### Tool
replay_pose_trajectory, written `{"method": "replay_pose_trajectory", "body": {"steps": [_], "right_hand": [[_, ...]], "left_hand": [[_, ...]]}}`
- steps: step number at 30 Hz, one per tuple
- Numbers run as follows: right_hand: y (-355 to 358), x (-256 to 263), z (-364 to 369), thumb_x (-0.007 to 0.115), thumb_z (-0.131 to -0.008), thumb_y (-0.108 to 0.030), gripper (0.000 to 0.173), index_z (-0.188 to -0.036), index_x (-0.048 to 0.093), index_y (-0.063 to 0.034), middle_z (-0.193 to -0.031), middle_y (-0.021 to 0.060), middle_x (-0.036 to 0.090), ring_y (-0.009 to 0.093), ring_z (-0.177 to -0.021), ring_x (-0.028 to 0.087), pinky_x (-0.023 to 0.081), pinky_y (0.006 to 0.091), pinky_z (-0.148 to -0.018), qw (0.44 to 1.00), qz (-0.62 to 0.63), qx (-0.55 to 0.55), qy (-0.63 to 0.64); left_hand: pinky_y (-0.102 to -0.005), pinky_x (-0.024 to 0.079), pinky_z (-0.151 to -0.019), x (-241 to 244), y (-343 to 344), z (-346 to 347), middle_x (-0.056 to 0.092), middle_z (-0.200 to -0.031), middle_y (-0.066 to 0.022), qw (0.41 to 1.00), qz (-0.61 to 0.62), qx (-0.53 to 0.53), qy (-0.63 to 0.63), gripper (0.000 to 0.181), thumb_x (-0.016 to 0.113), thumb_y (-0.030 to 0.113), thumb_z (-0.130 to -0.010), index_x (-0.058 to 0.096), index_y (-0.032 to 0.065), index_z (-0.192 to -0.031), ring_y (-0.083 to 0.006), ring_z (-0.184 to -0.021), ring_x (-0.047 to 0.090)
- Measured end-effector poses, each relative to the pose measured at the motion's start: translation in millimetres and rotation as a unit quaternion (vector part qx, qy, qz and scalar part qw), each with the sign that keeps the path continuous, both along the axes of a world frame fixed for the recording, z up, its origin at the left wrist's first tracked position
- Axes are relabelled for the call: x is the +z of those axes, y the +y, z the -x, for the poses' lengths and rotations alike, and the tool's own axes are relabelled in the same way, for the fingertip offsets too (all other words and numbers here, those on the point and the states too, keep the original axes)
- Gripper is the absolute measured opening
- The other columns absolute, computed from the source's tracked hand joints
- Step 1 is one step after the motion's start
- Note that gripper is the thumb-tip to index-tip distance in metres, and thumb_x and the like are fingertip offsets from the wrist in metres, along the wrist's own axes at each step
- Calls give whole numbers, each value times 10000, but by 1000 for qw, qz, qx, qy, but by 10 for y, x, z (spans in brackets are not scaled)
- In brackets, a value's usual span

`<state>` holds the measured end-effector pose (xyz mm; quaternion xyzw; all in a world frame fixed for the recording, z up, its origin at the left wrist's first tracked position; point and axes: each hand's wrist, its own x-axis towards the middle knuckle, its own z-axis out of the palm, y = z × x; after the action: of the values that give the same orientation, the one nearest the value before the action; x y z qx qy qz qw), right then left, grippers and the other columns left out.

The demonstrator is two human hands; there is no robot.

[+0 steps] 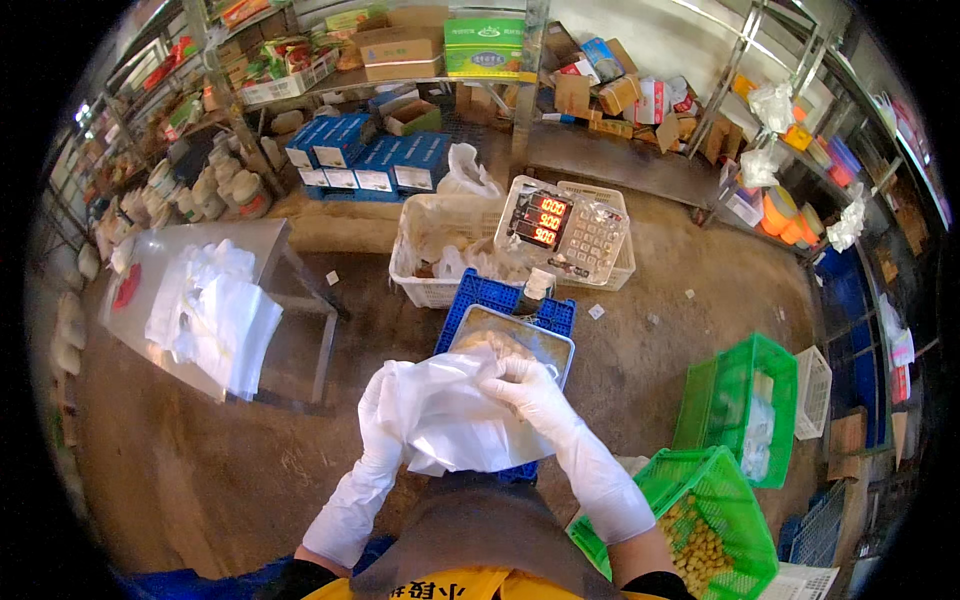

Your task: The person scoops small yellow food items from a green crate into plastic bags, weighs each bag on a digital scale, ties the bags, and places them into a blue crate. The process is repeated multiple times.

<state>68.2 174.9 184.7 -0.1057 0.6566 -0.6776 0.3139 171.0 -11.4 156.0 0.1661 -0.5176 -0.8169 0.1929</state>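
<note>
Both my hands wear long white gloves and hold a white plastic bag [450,420] in front of my apron. My left hand [384,412] grips the bag's left side. At its upper right edge, my right hand [525,386] pinches the plastic between thumb and fingers. Just beyond the bag is the metal pan of a weighing scale [556,351], partly covered by the bag and my right hand. Something tan [491,343] shows on the pan, too hidden to name. The scale's keypad and lit display unit [562,229] tilts towards me over white plastic crates.
Left stands a metal table [139,337] with a stack of white plastic bags [240,322]. A blue plastic crate [454,319] sits under the pan. At right are a green crate [784,420] and another green crate [739,469] holding yellowish pieces [690,532]. Blue boxes [341,142] sit near shelving.
</note>
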Motion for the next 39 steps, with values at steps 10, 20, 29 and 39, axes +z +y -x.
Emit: {"method": "replay_pose_trajectory", "body": {"steps": [10,20,29,39], "right_hand": [[99,-502,-349,465,-940,-471,516,-1186,535,-23,-1225,104,547,178,-972,585,477,309,-860,942,175,6,-287],[198,-755,-322,576,-912,-201,156,-964,608,-57,-891,27,610,127,-810,579,468,251,-708,969,97,-36,-225],[175,-873,-436,602,-894,-138,90,-898,583,-50,-831,9,569,111,-725,540,432,229,-652,970,112,-38,-211],[151,-725,-547,593,-903,-158,121,-948,595,-45,-904,-1,600,123,-812,555,445,254,-752,911,204,-66,-351]], "left_hand": [[-261,491,-728,-347,189,-192,600,-918,-29,994,-82,70,4,293,437,310,-990,566,49,-1027,-108,-822,573],[-307,524,-728,-642,122,-220,631,-963,-68,978,-189,54,-74,303,443,298,-984,569,29,-1044,-166,-857,615],[-296,511,-731,-693,179,-360,623,-960,-60,991,-104,53,-66,314,451,297,-983,570,16,-1056,-138,-837,602],[-271,493,-730,-655,277,-392,616,-949,-51,994,-54,78,-62,319,452,285,-986,568,-4,-1057,-122,-837,586]]}}
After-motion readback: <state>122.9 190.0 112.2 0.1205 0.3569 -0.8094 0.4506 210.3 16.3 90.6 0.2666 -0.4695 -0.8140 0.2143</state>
